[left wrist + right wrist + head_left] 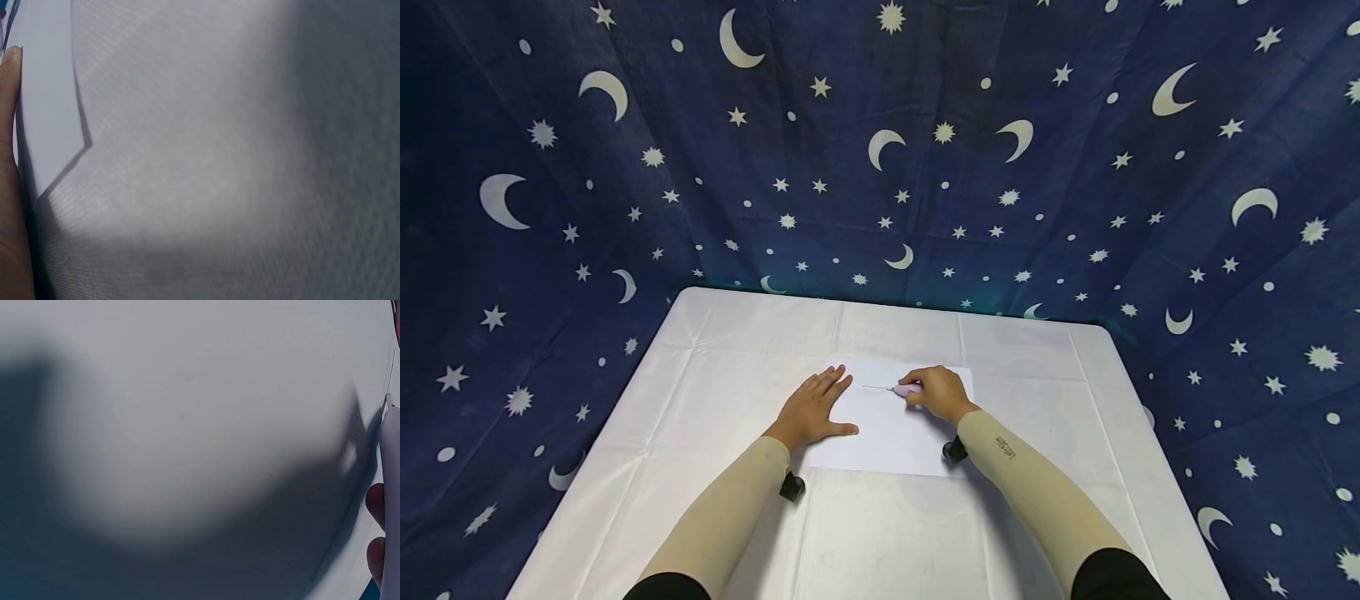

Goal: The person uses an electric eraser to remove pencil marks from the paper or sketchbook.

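A white sheet of paper [887,437] lies on the white-covered table. My left hand [812,408] rests across its left edge with fingers spread and thumb pointing right; in the left wrist view the thumb [9,106] lies beside a corner of the sheet. On the sheet's upper right, my right hand [942,393] grips a light purple pen-like tool [907,390], its narrow tip toward the left hand. From that tip a thin dark line [874,387] runs left. The right wrist view shows the tool's smooth body with two fingertips [375,503] against it.
The creased white cloth [730,400] covers the table out to its rounded corners. Behind and at both sides hangs a dark blue curtain [850,150] printed with moons and stars. A small black wrist camera [955,451] sits under each forearm.
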`<state>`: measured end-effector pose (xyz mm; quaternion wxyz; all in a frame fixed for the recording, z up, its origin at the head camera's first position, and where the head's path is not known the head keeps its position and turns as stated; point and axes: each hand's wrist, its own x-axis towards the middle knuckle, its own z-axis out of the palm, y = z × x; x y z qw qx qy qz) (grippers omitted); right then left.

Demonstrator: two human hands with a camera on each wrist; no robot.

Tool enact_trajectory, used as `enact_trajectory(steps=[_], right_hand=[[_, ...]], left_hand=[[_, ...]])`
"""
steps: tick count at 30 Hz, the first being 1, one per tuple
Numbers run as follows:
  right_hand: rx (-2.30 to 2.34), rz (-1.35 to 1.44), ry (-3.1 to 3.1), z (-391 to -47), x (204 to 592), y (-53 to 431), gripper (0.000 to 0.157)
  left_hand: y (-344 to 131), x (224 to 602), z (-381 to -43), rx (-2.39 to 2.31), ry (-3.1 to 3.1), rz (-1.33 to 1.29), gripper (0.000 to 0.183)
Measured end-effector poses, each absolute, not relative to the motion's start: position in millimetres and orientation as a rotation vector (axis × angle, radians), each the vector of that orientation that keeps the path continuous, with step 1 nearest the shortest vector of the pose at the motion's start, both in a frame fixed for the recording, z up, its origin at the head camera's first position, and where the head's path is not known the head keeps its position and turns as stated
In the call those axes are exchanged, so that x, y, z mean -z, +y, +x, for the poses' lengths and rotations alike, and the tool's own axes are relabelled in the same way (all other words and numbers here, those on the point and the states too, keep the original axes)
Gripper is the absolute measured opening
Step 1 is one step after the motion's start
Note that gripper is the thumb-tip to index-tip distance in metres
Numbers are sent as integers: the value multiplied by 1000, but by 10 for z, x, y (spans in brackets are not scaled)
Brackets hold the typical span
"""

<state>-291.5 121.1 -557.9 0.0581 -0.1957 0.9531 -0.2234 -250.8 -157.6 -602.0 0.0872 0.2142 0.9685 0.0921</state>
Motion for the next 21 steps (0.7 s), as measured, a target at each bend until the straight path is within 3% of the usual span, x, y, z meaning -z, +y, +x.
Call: enact_trajectory(steps=[21], right_hand=[[746,-635,2800,-2892,5578,1366,28]], left_hand=[[-1572,6047,-2498,-293,2900,634,104]])
